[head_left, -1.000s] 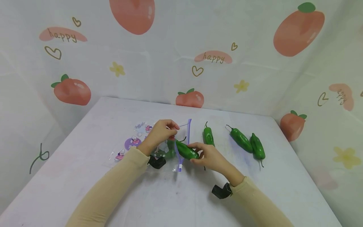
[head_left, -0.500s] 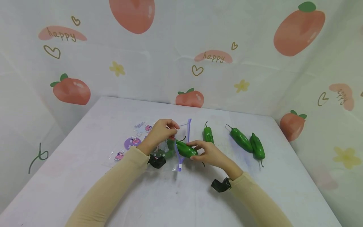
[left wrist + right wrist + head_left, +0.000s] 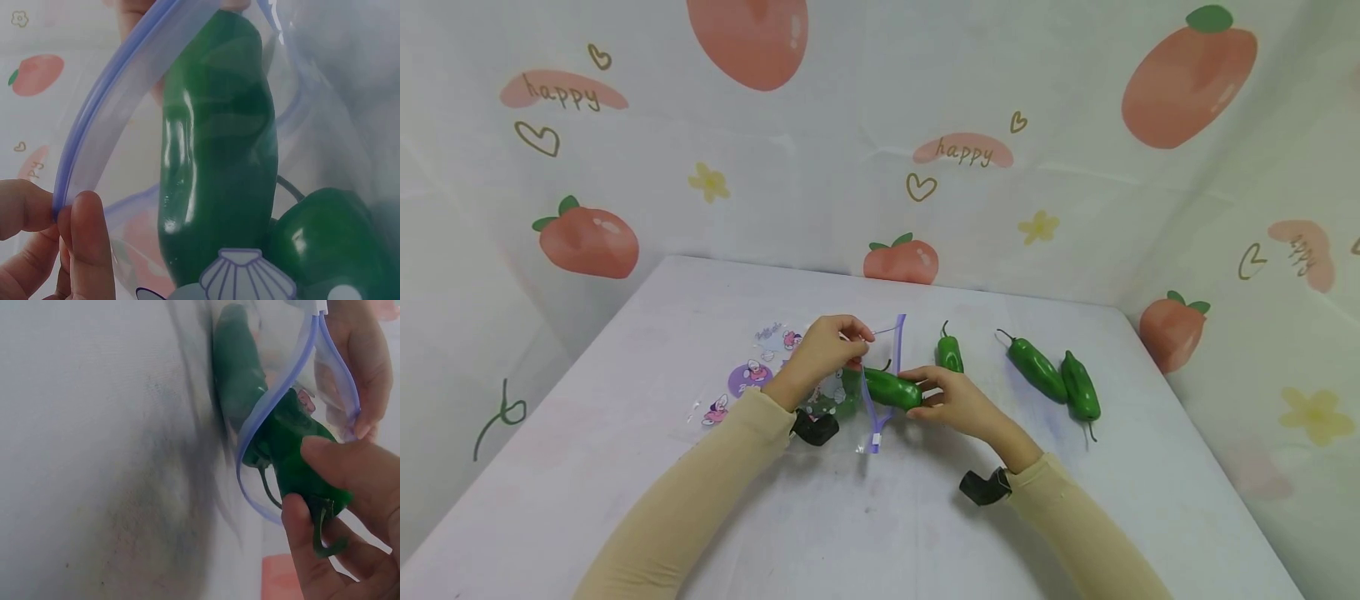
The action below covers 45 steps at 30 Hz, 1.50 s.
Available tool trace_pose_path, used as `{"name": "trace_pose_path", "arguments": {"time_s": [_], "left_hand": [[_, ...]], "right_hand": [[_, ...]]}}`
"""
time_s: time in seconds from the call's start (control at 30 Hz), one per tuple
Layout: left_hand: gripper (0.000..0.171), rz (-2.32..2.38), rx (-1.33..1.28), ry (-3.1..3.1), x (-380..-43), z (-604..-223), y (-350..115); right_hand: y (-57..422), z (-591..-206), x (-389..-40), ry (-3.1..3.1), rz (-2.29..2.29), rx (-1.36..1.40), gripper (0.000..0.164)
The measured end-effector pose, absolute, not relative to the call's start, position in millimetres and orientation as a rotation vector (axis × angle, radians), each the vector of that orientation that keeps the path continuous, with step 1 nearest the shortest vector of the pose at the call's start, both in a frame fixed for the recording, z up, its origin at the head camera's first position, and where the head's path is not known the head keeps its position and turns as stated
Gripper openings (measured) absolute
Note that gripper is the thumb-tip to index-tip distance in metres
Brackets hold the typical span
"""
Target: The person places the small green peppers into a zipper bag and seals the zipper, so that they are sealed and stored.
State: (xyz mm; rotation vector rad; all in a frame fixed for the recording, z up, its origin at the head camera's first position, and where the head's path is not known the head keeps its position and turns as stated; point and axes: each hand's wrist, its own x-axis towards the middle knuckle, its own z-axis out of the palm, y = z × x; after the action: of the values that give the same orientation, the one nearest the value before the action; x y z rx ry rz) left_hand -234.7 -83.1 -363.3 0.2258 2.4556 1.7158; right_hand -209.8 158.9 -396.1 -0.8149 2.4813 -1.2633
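Note:
My left hand [image 3: 827, 350] pinches the purple-edged rim of a clear printed zip bag [image 3: 748, 379], which lies on its side with its mouth spread toward the right. Between thumb and fingers, my right hand [image 3: 955, 402] grips a green chili pepper [image 3: 891, 389] at its stem end. That pepper is partway through the mouth, its front part inside the bag. A second green pepper [image 3: 237, 369] lies inside, its stem toward the mouth. The zipper slider [image 3: 876, 439] sits at the near end of the rim.
Beyond my right hand lies another green pepper [image 3: 950, 353], partly hidden by it. Two more peppers, one upper [image 3: 1037, 369] and one lower [image 3: 1080, 387], rest side by side farther right on the white table [image 3: 700, 533]. A fruit-printed cloth [image 3: 820, 167] hangs behind.
The right hand has pushed the pepper a little to the left, deeper into the bag, and levelled it. My left hand stays in place on the rim.

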Motion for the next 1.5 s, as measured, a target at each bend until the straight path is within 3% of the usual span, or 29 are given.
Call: {"name": "trace_pose_path", "arguments": {"time_s": [1.5], "left_hand": [[0.015,1.716,0.259,2.471,-233,-357,-80]], "right_hand": [[136,-407,-212,2.595,-1.518,-0.693,0.035]]}}
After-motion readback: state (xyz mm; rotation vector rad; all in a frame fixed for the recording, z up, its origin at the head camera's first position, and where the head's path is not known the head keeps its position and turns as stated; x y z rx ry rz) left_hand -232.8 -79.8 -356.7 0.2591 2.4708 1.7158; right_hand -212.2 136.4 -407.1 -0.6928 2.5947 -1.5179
